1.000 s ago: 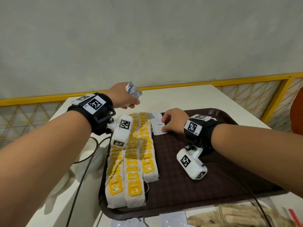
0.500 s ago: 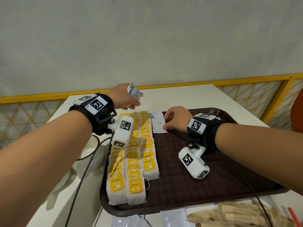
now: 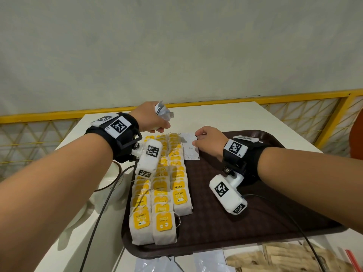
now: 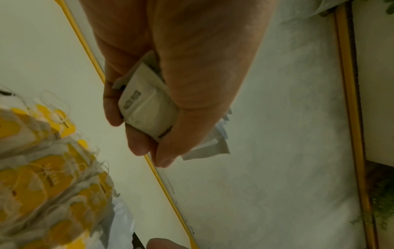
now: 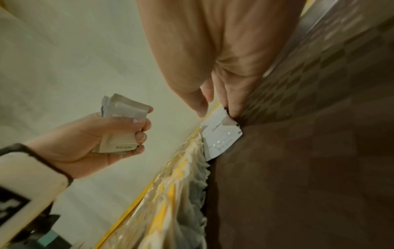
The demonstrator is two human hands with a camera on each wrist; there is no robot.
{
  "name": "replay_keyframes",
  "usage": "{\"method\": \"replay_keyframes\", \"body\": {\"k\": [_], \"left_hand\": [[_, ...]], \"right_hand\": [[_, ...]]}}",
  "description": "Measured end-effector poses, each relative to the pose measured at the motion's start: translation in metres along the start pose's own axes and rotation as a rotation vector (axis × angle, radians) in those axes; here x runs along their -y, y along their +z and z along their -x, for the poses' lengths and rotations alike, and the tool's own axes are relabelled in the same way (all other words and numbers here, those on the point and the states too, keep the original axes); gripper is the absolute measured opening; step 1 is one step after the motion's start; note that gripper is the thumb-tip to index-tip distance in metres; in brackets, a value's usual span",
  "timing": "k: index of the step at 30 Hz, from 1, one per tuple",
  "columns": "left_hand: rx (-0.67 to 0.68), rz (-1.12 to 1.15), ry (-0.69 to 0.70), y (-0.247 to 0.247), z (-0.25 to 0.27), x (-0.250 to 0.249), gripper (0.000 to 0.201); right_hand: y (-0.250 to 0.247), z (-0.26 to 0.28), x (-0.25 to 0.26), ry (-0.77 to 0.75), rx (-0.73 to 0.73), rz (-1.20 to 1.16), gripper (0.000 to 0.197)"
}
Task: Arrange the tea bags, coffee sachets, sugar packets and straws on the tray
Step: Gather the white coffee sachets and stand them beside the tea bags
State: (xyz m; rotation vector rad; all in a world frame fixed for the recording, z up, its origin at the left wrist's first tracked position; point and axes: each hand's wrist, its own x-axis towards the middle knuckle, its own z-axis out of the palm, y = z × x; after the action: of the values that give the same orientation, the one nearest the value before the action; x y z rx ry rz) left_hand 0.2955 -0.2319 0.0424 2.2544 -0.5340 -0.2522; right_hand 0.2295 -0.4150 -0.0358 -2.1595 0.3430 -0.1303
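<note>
**A:** Starting from the left, why is my left hand [image 3: 151, 119] held up off the bench [image 3: 216, 116] like that?

**B:** It's the supply. Its fingers are curled tight round a bunch of white sachets [image 4: 147, 107], raised just behind the far left corner of the tray [image 3: 265, 222], so the other hand can take one at a time.

**A:** And the tea bags [image 3: 163, 185] beneath it?

**B:** They lie in three overlapping rows down the tray's left side, yellow tags up. I judge that part done; packed close, they leave the brown middle and right free for the rest.

**A:** Then the single coffee sachet [image 3: 191, 147]?

**B:** Flat on the tray, touching the rightmost tea row at its far end. It looks like the start of a new column.

**A:** What is my right hand [image 3: 211, 141] doing on it?

**B:** Fingertips [image 5: 233, 107] bent down at the sachet's far right corner, thumb apart above. Whether they pinch the corner or only press it I cannot tell. I'd guess I'm squaring it against the tea bags.

**A:** What's left?

**B:** Brown paper packets [image 3: 284, 260] wait on the bench at the near edge.
</note>
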Motion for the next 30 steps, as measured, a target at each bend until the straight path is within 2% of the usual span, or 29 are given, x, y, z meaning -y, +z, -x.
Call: {"method": "replay_keyframes", "body": {"k": [7,17,20,25,30], "left_hand": [[0.005,-0.007,0.007,-0.001,0.001,0.003,0.035],[0.004,-0.005,-0.003,-0.001,0.001,0.007,0.037],[0.005,-0.005,-0.008,-0.001,0.001,0.008,0.038],[0.003,-0.014,-0.007,0.002,0.002,0.007,0.038],[0.004,-0.022,-0.015,0.003,0.002,0.006,0.038]], "right_hand": [[0.004,-0.004,-0.001,-0.001,0.014,0.004,0.037],[-0.001,-0.005,0.0,-0.029,-0.043,0.039,0.036],[-0.007,0.001,0.0,-0.067,-0.066,0.144,0.033],[-0.008,0.014,0.001,-0.107,0.075,0.372,0.046],[-0.005,0.01,0.001,-0.149,0.063,0.402,0.042]]}}
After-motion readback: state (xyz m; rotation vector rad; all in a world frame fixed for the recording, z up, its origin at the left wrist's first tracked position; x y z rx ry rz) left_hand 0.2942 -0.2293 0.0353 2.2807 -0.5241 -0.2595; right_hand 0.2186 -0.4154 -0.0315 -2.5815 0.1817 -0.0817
